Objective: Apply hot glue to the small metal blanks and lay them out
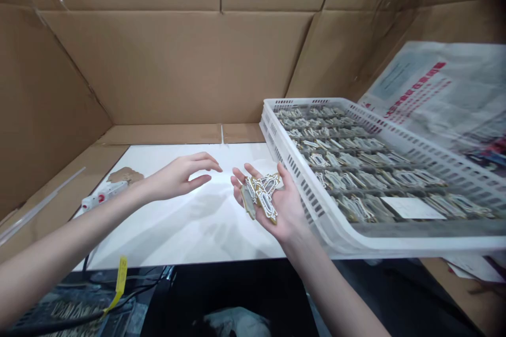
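Several flat ornate plates, gold-edged with white scrollwork outlines and a grey centre, lie in a loose pile on the upturned palm of my right hand. Its fingers curl up around their far side. To the left, my left hand is held above the white board with nothing in it, thumb and fingers apart, pointing toward the right hand. A white plastic basket stands right beside my right hand. Inside it, similar plates stand packed in rows.
A white slip of paper lies on the basket's front rows. A white power strip sits at the board's left side, near a brown patch. Cardboard walls enclose the back and sides. A yellow tag hangs by cables below the board.
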The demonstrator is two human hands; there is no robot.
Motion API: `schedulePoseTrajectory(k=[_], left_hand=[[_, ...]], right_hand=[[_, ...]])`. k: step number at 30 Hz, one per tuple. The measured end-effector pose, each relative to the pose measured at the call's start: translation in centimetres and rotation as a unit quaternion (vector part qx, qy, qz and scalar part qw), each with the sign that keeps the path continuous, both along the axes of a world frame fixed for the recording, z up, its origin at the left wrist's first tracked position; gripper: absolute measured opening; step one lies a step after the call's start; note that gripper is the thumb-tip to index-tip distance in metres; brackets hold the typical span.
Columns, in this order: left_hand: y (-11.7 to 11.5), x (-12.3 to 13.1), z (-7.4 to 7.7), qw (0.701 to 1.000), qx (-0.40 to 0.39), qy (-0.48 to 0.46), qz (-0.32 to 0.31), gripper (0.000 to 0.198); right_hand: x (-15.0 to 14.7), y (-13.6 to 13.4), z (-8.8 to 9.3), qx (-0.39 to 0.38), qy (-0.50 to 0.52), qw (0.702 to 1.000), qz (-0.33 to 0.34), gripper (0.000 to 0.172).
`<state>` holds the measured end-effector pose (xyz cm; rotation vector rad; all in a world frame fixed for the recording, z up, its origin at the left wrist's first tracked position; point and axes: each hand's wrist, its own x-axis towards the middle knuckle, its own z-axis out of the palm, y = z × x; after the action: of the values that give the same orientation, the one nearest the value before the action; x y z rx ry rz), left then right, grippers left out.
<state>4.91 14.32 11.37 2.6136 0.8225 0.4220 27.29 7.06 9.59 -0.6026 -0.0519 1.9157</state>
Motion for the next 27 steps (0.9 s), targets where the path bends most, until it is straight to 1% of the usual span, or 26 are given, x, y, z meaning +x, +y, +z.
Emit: schedulePoseTrajectory(k=[6,11,13,16,19,21,23,25,27], left_hand=[[-0.2,1.9,-1.7,0.998,-0.017,-0.06,-0.021,0.029],[0.6,2.7,-3.7,0.991,-0.062,-0.116,-0.022,0.028],[1.2,3.0,-4.8,0.989,-0.08,-0.125,-0.014,0.028],[2.1,3.0,-6.5,0.982,-0.12,-0.144,0.009,0.028],[2.9,2.5,-8.5,0.971,-0.174,-0.156,0.055,0.027],[3.4,1.8,-9.9,0.963,-0.188,-0.165,0.102,0.027],[4.0,0.9,-11.5,0.956,-0.188,-0.18,0.14,0.027],[4.5,0.0,-13.0,0.944,-0.186,-0.197,0.189,0.027],[5.0,-0.6,-14.2,0.933,-0.183,-0.214,0.225,0.027]], right_hand=[[1.1,-1.3,0.9,0.02,-0.001,1.0,-0.013,0.047],[2.1,-1.9,1.8,0.057,-0.018,0.997,-0.045,0.043],[2.5,-2.1,2.4,0.046,-0.025,0.997,-0.06,0.036],[3.4,-2.3,3.4,0.016,-0.064,0.996,-0.065,0.016],[4.7,-1.7,4.7,0.03,-0.134,0.989,-0.053,0.011],[6.1,-0.5,5.7,0.056,-0.205,0.976,-0.044,0.009],[8.1,1.9,6.3,0.082,-0.294,0.95,-0.061,0.008],[10.7,5.5,6.6,0.09,-0.387,0.915,-0.077,0.004],[13.6,10.2,6.6,0.09,-0.491,0.864,-0.058,0.006]])
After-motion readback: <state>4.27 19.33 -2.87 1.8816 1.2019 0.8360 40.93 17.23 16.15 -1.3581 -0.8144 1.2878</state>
